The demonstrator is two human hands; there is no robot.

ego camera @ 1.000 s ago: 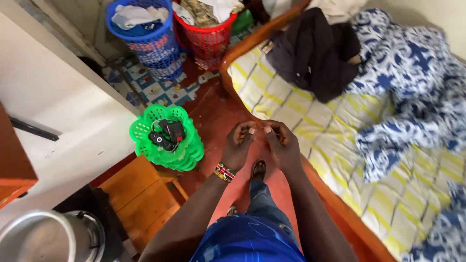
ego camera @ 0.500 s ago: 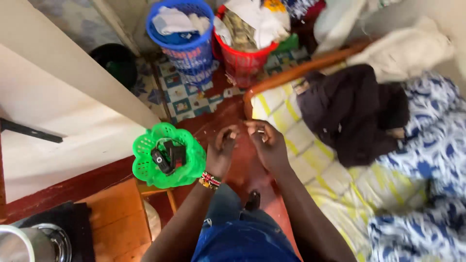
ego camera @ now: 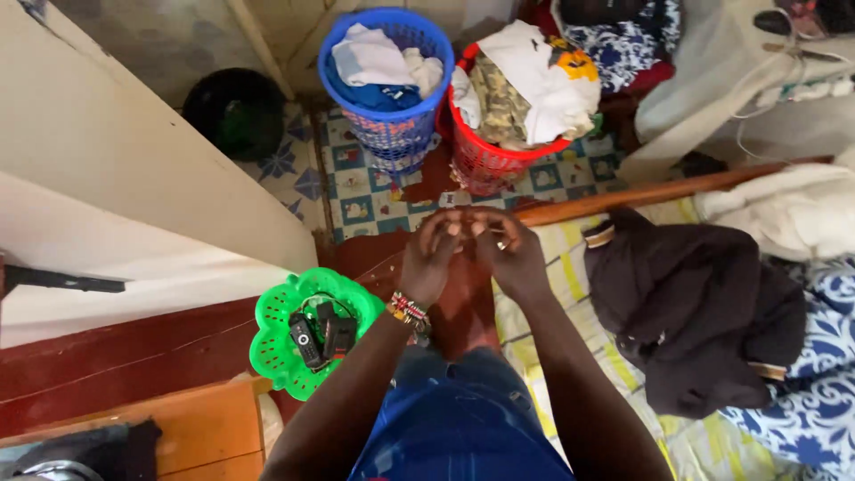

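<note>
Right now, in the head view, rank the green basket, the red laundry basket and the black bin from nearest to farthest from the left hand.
1. Red laundry basket: just above the left hand, on the tiled floor.
2. Green basket: lower left of the hand, holding small black devices. Its gap is close to the red basket's, so these two are hard to rank.
3. Black bin: far upper left, by the wall.

We see the bed (ego camera: 570, 267) with its yellow striped sheet; a dark garment (ego camera: 695, 303) lies on it. On the tiled floor (ego camera: 356, 196) stand a blue basket (ego camera: 387, 107) and a red basket (ego camera: 485, 156).
</note>
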